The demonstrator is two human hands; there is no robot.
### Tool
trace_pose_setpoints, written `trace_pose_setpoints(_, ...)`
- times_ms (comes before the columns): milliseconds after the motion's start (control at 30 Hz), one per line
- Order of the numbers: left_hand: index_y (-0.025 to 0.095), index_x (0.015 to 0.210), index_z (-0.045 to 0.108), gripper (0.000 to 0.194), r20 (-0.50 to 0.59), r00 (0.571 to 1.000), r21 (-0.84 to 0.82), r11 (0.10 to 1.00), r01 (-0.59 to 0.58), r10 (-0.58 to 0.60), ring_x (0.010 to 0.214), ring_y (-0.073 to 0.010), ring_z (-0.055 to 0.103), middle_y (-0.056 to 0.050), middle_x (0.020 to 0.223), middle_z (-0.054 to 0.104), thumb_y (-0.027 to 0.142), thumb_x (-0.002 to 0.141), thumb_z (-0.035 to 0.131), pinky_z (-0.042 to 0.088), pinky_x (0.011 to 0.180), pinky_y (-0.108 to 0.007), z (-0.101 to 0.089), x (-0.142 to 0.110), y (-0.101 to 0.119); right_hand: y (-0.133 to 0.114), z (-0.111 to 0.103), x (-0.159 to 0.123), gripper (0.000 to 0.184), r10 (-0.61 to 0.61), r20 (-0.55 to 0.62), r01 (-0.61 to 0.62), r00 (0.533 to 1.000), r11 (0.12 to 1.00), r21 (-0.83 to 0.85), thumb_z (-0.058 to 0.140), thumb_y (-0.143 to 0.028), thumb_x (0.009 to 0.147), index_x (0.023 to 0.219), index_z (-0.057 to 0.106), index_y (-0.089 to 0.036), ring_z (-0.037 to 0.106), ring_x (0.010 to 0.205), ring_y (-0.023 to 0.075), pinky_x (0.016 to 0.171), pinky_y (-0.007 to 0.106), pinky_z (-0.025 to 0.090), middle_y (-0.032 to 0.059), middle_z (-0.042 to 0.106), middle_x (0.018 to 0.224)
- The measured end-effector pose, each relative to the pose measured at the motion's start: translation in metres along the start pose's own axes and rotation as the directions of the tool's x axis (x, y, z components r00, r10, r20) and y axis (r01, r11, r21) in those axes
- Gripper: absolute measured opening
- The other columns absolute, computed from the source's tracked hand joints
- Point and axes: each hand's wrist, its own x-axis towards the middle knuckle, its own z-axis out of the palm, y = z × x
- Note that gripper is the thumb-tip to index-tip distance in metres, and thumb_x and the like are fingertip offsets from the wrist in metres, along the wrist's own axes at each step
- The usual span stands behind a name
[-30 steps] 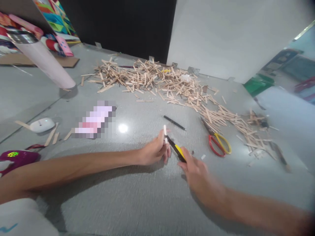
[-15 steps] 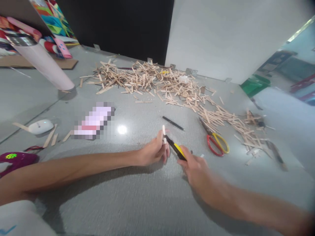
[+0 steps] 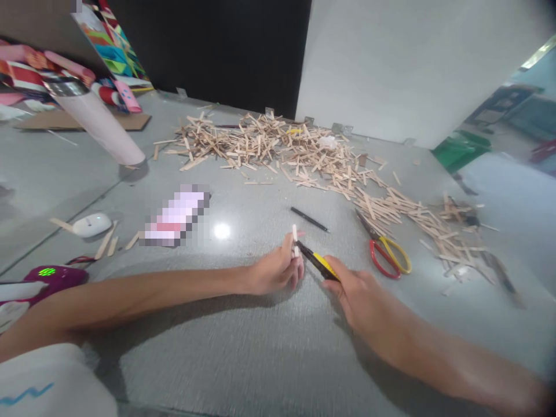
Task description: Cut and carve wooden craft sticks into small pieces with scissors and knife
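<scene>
Near the middle of the table, my left hand [image 3: 278, 267] pinches a small pale wooden stick [image 3: 295, 233] that points upward. My right hand [image 3: 354, 289] is closed round the handle of a black and yellow utility knife [image 3: 320, 265]. The knife's dark tip meets the stick, right beside my left fingers; its exact contact is too small to make out. Just beyond both hands lies a slim black pen [image 3: 310, 219]. Scissors with red and yellow handles [image 3: 390, 258] rest to the right of my right hand.
A long heap of wooden sticks [image 3: 256, 142] runs along the back and right. At left are a blurred-out phone [image 3: 177, 217], a white mouse [image 3: 91, 225], a purple device [image 3: 58, 282] and a pale pink bottle [image 3: 102, 127]. A white panel [image 3: 369, 63] rises behind.
The view has shifted slightly, so things at left sit further right in the picture. Both hands keep their grips, the knife still against the stick.
</scene>
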Motion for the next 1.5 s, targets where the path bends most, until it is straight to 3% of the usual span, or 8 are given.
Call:
trace_pose_setpoints(100, 0.024, 0.166, 0.007, 0.054, 0.012, 1.0, -0.004, 1.0, -0.014, 0.014, 0.053, -0.012, 0.066, 0.004, 0.083, 0.064, 0.04, 0.121, 0.033, 0.05, 0.055, -0.024, 0.0, 0.0, -0.003, -0.004, 0.005, 0.001, 0.046, 0.041, 0.027, -0.041, 0.999, 0.999, 0.015, 0.045, -0.03, 0.112, 0.154, 0.06, -0.018, 0.08, 0.076, 0.0291, 0.061, 0.035, 0.06, 0.0121, 0.082, 0.092)
trace_pose_setpoints(233, 0.023, 0.166, 0.007, 0.059, 0.011, 0.999, -0.04, 0.999, 0.03, -0.03, 0.054, -0.0115, 0.068, 0.002, 0.089, 0.065, 0.047, 0.12, 0.034, 0.049, 0.053, -0.023, -0.001, 0.0, -0.002, -0.004, 0.029, 0.0, 0.052, 0.018, -0.025, -0.016, 1.0, 0.995, 0.097, 0.045, -0.022, 0.108, 0.159, 0.056, -0.018, 0.084, 0.1, 0.0336, 0.079, 0.042, 0.067, 0.0186, 0.083, 0.122)
trace_pose_setpoints(333, 0.024, 0.167, 0.007, 0.059, 0.02, 0.998, -0.054, 0.996, 0.067, -0.066, 0.055, -0.0109, 0.069, 0.001, 0.091, 0.065, 0.048, 0.12, 0.035, 0.047, 0.049, -0.02, -0.002, 0.001, 0.002, -0.001, 0.03, 0.0, 0.049, 0.03, -0.031, -0.025, 0.999, 0.99, 0.14, 0.047, -0.026, 0.109, 0.157, 0.058, -0.021, 0.083, 0.092, 0.032, 0.074, 0.04, 0.066, 0.0163, 0.084, 0.115)
trace_pose_setpoints(533, 0.026, 0.165, 0.007, 0.055, 0.03, 0.999, -0.058, 0.998, 0.028, -0.026, 0.055, -0.0093, 0.069, 0.002, 0.093, 0.063, 0.041, 0.12, 0.036, 0.046, 0.047, -0.017, -0.005, 0.002, 0.013, -0.006, 0.001, 0.007, 0.037, 0.056, 0.044, -0.061, 0.997, 0.992, 0.109, 0.039, -0.034, 0.114, 0.141, 0.062, -0.023, 0.076, 0.078, 0.0255, 0.066, 0.034, 0.054, 0.0093, 0.081, 0.097)
trace_pose_setpoints(767, 0.023, 0.143, 0.037, 0.033, -0.013, 0.999, -0.215, 0.976, 0.038, -0.042, 0.07, -0.0124, 0.074, -0.007, 0.106, 0.072, 0.042, 0.118, 0.048, 0.054, 0.054, -0.02, -0.008, 0.001, 0.032, -0.001, -0.025, 0.018, 0.023, 0.043, 0.121, -0.05, 0.992, 0.997, 0.055, 0.049, -0.04, 0.113, 0.103, 0.063, -0.025, 0.069, 0.078, 0.0236, 0.066, 0.031, 0.041, 0.0009, 0.071, 0.078)
trace_pose_setpoints(867, 0.022, 0.132, 0.043, 0.027, -0.035, 0.997, -0.371, 0.928, 0.047, -0.064, 0.09, -0.0176, 0.077, -0.007, 0.102, 0.073, 0.042, 0.117, 0.053, 0.061, 0.071, -0.027, -0.009, 0.003, 0.043, 0.003, -0.034, 0.019, 0.026, 0.012, 0.116, -0.02, 0.993, 0.997, 0.075, 0.049, -0.039, 0.115, 0.101, 0.066, -0.025, 0.067, 0.075, 0.0215, 0.065, 0.03, 0.038, 0.001, 0.071, 0.079)
trace_pose_setpoints(1000, 0.022, 0.133, 0.041, 0.028, 0.02, 0.996, -0.436, 0.895, 0.089, -0.089, 0.092, -0.0169, 0.074, -0.006, 0.1, 0.074, 0.039, 0.117, 0.055, 0.06, 0.079, -0.031, -0.011, 0.004, 0.058, 0.001, -0.046, 0.016, 0.025, -0.016, 0.166, -0.003, 0.986, 0.994, 0.11, 0.048, -0.036, 0.116, 0.101, 0.066, -0.025, 0.067, 0.076, 0.0203, 0.068, 0.031, 0.039, 0.0003, 0.073, 0.082)
trace_pose_setpoints(1500, 0.023, 0.139, 0.042, 0.033, -0.03, 0.998, -0.283, 0.958, 0.045, -0.056, 0.097, -0.0182, 0.075, -0.007, 0.102, 0.075, 0.037, 0.115, 0.059, 0.058, 0.087, -0.033, -0.015, 0.0, 0.073, -0.006, -0.047, 0.006, 0.023, -0.002, 0.124, 0.006, 0.992, 0.999, -0.035, 0.048, -0.036, 0.114, 0.099, 0.063, -0.026, 0.055, 0.059, 0.0197, 0.058, 0.032, 0.027, -0.0023, 0.062, 0.067)
